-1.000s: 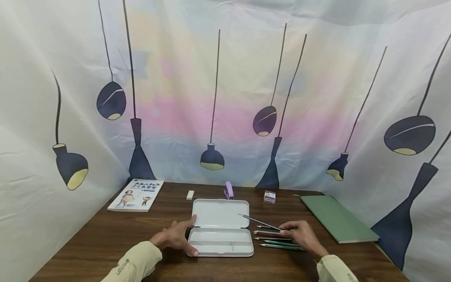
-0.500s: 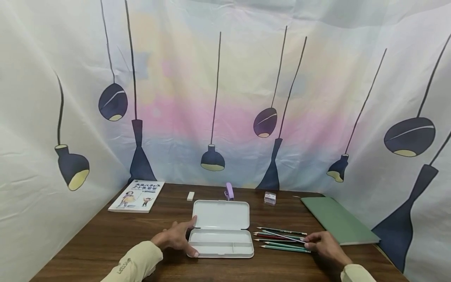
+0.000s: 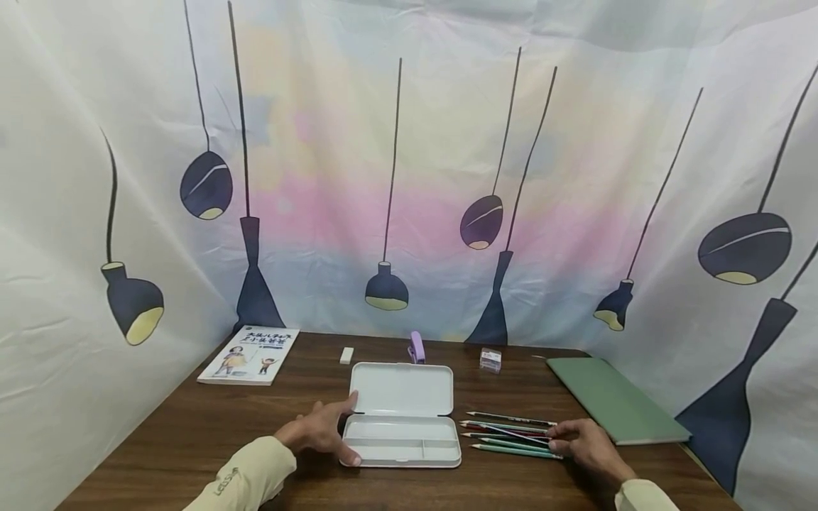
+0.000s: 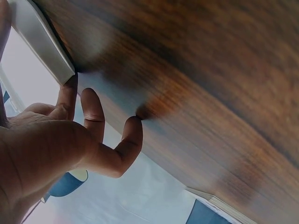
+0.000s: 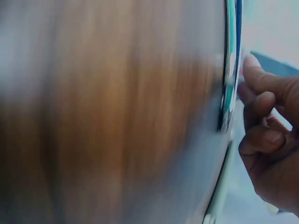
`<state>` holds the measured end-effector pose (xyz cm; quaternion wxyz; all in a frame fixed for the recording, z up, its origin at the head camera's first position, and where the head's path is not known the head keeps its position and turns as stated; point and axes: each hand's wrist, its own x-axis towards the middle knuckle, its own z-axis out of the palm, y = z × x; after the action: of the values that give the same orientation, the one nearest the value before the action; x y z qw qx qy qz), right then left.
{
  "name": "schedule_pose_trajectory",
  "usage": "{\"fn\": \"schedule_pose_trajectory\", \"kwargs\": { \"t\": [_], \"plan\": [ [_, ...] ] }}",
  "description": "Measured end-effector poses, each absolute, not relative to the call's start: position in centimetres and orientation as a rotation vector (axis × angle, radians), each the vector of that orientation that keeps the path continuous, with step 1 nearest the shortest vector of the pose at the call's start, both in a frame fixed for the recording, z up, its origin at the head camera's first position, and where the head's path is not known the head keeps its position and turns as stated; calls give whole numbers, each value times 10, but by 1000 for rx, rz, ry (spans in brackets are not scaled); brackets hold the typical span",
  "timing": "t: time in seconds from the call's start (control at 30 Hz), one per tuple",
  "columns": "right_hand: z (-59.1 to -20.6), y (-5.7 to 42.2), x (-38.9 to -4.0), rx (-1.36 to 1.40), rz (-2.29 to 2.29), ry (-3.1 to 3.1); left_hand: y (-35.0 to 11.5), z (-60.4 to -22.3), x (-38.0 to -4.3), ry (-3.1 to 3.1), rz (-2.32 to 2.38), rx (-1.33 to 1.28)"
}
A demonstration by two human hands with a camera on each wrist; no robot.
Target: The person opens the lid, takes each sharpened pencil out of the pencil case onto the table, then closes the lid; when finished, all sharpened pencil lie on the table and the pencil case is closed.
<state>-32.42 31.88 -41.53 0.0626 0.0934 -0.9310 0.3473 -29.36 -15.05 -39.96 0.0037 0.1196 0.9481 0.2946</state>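
An open white pencil case (image 3: 401,429) lies on the table in the head view, its lid folded back and its compartments bare. My left hand (image 3: 319,427) grips its left side, thumb at the front corner and index finger by the lid. In the left wrist view the other fingers (image 4: 132,135) of that hand stay off the case. Right of the case several pencils (image 3: 517,448) lie side by side. My right hand (image 3: 589,447) pinches the rear end of a thin pale-blue pencil (image 3: 509,431), which lies slanted across the others.
Behind the case are a white eraser (image 3: 346,355), a purple stapler (image 3: 417,348) and a small clear box (image 3: 490,360). A picture book (image 3: 248,355) lies at the far left. On the right a green notebook (image 3: 613,401) lies close to my right hand.
My right hand has moved right and slightly down, bringing the pale-blue pencil from above the case's lid onto the other pencils. The left hand has stayed on the case.
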Motion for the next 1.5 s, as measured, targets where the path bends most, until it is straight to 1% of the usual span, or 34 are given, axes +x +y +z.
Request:
{"fn": "schedule_pose_trajectory", "kwargs": {
  "t": [0.13,0.37,0.5,0.6,0.77,1.1,1.33,1.5],
  "plan": [
    [-414,289,-327,412,1241,-2757,-151,-399,-295,2966,929,372],
    [-415,212,-328,730,1588,-2734,-150,-399,-296,2969,901,367],
    [-414,182,-327,803,1630,-2762,-149,-399,-296,2957,910,364],
    [-413,167,-327,838,1535,-2802,-150,-399,-297,2947,925,365],
    [-413,156,-325,923,1262,-2814,-150,-398,-298,2945,930,373],
    [-417,153,-326,1020,900,-2767,-150,-400,-296,2951,944,390],
    [-416,152,-326,993,1018,-2755,-151,-399,-295,2966,933,421],
    [-419,155,-328,869,1166,-2739,-151,-400,-296,2954,932,410]
  ]
}}
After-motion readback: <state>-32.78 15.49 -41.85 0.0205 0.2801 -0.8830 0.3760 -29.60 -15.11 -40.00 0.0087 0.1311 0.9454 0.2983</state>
